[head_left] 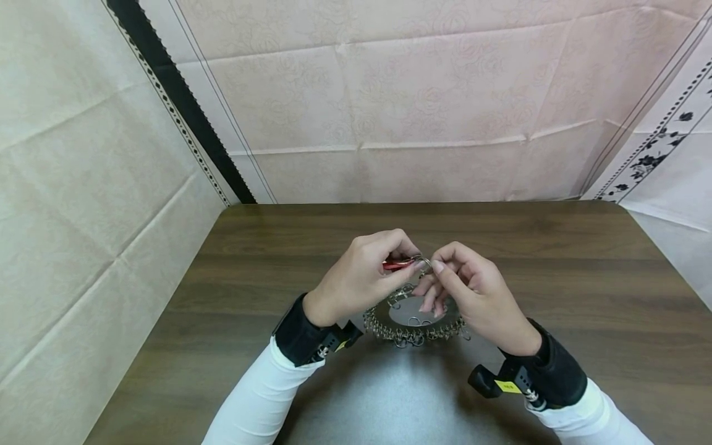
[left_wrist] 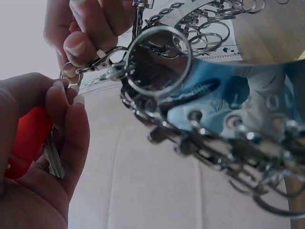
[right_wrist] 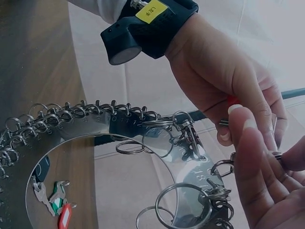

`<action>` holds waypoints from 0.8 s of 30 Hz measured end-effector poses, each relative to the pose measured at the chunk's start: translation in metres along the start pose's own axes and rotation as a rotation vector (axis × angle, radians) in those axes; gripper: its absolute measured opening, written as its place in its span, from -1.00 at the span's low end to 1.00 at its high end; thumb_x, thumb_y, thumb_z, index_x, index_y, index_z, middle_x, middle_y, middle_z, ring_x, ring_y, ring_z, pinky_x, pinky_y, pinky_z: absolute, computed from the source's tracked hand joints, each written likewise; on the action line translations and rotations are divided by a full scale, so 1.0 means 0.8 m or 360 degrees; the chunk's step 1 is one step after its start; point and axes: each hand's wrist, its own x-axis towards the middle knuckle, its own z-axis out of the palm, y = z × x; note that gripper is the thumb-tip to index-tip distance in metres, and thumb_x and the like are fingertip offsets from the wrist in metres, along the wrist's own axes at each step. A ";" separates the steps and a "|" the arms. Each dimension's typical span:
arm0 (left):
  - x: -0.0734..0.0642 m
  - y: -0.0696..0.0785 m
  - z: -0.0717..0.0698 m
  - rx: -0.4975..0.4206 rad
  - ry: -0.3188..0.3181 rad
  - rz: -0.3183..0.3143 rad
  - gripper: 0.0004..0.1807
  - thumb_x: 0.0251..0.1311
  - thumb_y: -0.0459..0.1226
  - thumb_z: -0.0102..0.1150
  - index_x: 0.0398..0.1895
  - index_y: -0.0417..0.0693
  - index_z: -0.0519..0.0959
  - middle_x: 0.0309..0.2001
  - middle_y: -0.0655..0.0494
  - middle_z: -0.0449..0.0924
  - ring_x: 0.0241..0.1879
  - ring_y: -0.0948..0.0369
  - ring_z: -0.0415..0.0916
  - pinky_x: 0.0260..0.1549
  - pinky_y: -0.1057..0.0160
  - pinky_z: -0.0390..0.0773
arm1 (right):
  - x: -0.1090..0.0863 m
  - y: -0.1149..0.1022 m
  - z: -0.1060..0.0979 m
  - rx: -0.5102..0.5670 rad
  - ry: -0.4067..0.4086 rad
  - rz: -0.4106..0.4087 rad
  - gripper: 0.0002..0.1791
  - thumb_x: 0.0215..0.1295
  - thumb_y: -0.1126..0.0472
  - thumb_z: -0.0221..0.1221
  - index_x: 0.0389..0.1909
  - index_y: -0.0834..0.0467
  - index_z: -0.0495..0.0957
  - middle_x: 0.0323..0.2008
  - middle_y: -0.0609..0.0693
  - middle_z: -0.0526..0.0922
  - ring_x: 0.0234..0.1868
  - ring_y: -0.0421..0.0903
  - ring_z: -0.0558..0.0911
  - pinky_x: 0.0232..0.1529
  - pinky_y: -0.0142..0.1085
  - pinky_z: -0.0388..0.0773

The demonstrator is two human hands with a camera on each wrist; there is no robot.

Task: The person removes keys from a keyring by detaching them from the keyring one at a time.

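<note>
My left hand [head_left: 369, 272] grips a key [left_wrist: 54, 157] with a red key tag [left_wrist: 29, 138]. Its thumb and finger pinch thin wire at the key's end. My right hand [head_left: 473, 290] faces it, fingertips almost meeting the left ones. In the left wrist view its thumb and finger pinch a small metal snap clip [left_wrist: 102, 61], linked to a flat metal hoop [right_wrist: 90, 125]. Stamped figures mark the hoop, and clips and split rings [right_wrist: 183, 206] line its edge. It lies under both hands in the head view, partly covered by the right fingers.
Through the hoop's opening show several keys [right_wrist: 42, 194], with a green tag [right_wrist: 57, 204], a red tag [right_wrist: 65, 217] and a black piece [right_wrist: 42, 168]. The brown wooden table [head_left: 267, 259] reaches back to a pale cloth [head_left: 445, 111]. Another cloth [head_left: 83, 185] hangs at the left.
</note>
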 end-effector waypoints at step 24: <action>-0.001 0.016 0.002 0.0284 0.0048 0.0103 -0.88 0.25 -0.45 0.30 -0.26 -0.17 0.53 -0.33 0.08 0.58 -0.36 0.30 0.49 -0.34 0.52 0.51 | 0.000 0.005 0.001 0.0069 0.0003 -0.0156 -0.96 0.49 0.52 -0.02 -0.17 0.45 0.39 -0.34 0.18 0.76 -0.41 -0.07 0.78 -0.41 -0.23 0.70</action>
